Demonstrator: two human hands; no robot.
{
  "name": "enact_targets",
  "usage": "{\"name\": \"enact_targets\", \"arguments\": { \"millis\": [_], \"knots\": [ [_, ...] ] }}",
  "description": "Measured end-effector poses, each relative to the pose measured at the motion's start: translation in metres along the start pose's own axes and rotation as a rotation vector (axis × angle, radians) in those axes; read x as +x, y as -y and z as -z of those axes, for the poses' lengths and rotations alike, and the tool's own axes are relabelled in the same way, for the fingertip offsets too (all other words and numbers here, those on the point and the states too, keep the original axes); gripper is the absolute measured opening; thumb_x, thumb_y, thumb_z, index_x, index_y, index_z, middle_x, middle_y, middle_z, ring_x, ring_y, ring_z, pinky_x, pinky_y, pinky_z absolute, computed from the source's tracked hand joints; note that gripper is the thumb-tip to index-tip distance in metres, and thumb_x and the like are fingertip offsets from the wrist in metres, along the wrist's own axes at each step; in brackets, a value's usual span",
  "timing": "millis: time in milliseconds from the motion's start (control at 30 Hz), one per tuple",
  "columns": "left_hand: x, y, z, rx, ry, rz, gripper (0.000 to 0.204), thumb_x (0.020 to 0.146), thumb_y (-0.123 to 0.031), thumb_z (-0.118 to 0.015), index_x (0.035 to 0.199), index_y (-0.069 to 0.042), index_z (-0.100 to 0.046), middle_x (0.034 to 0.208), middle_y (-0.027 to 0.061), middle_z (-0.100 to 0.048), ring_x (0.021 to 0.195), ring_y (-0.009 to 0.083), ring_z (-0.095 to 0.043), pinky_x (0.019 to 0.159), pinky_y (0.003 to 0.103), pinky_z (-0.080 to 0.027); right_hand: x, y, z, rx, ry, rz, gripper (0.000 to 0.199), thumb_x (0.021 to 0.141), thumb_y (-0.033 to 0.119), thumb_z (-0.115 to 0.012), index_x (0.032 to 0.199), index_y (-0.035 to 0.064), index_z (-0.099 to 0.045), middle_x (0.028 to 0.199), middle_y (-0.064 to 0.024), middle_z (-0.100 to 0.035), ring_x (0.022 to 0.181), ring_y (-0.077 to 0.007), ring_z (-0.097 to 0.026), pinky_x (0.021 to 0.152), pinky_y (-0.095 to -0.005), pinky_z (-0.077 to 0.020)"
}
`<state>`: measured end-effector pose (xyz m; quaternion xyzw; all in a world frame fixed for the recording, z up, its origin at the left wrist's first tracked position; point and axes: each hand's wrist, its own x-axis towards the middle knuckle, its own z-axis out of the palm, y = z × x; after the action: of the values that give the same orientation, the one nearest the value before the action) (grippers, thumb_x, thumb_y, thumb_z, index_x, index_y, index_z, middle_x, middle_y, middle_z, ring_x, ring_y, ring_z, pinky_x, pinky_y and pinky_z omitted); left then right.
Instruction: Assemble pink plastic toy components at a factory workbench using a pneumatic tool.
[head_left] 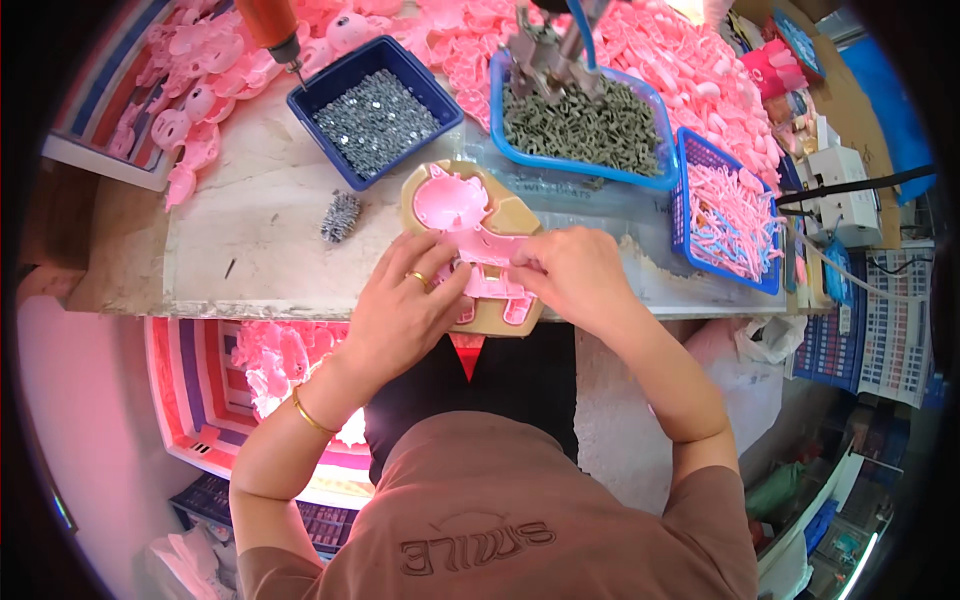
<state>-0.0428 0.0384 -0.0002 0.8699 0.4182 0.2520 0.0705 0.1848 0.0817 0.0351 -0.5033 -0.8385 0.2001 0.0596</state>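
A pink plastic pig-shaped shell (462, 212) lies in a tan wooden jig (512, 212) at the near edge of the worktable (250, 230). My left hand (400, 305), with a ring and a gold bangle, presses on the shell's lower left part. On the shell's right side rests my right hand (575, 275), its fingertips pinching at the pink plastic near the middle. Both hands touch the shell and cover its lower half.
A dark blue bin of small silver screws (372, 118) sits behind the jig, beside a light blue tray of grey-green parts (585, 125) and a blue basket of thin pink pieces (730, 215). Pink shells (205, 80) pile at the back. An orange screwdriver (272, 30) hangs above. A small metal clump (341, 215) lies left.
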Motion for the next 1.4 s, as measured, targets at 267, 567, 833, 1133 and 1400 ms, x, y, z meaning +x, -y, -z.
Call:
{"name": "enact_targets", "arguments": {
  "millis": [267,567,833,1133,1400],
  "knots": [
    [0.007,0.009,0.009,-0.068,-0.14,0.044,0.029,0.083,-0.021,-0.071,0.107,-0.007,-0.063,0.108,0.0097,-0.063,0.112,0.0293,-0.056,0.094,0.041,-0.048,0.093,0.095,0.072,0.595,-0.556,0.527,0.071,0.085,0.033,-0.076,0.137,0.0043,-0.037,0.123,-0.0198,-0.054,0.109,-0.0287,-0.055,0.096,-0.0385,-0.0419],
    [0.063,0.114,0.038,0.48,0.037,0.283,0.015,0.081,-0.025,-0.071,0.082,-0.01,-0.072,0.1,0.0052,-0.067,0.103,0.0245,-0.058,0.082,0.037,-0.045,0.224,0.134,0.118,0.467,-0.392,0.608,0.08,0.094,0.032,-0.066,0.149,-0.0072,-0.023,0.115,-0.0256,-0.061,0.108,-0.0359,-0.061,0.092,-0.0433,-0.0477],
    [0.095,0.131,0.015,0.377,0.338,0.29,0.014,0.073,-0.02,-0.074,0.081,-0.008,-0.074,0.086,0.0064,-0.072,0.102,0.0252,-0.061,0.086,0.041,-0.044,0.133,0.08,0.091,0.825,-0.342,0.311,0.039,0.083,0.024,-0.08,0.111,0.0038,-0.063,0.098,-0.0025,-0.067,0.086,-0.0088,-0.063,0.078,-0.0271,-0.0515],
    [0.095,0.123,0.01,0.2,0.124,0.351,0.01,0.085,-0.011,-0.059,0.091,-0.005,-0.063,0.086,0.0143,-0.07,0.089,0.0338,-0.066,0.078,0.046,-0.051,0.122,0.063,0.095,0.894,-0.286,0.313,0.04,0.084,0.021,-0.08,0.113,0.0005,-0.061,0.103,-0.0038,-0.066,0.093,-0.0103,-0.063,0.085,-0.0284,-0.051],
    [0.078,0.119,0.009,-0.166,-0.122,0.269,0.013,0.087,-0.016,-0.066,0.094,-0.005,-0.063,0.085,0.0142,-0.066,0.084,0.0333,-0.063,0.073,0.044,-0.05,0.113,0.062,0.095,0.859,-0.269,0.357,0.032,0.092,0.021,-0.071,0.113,-0.0002,-0.061,0.1,-0.0048,-0.066,0.091,-0.0116,-0.063,0.083,-0.0281,-0.0515]
  ]
}}
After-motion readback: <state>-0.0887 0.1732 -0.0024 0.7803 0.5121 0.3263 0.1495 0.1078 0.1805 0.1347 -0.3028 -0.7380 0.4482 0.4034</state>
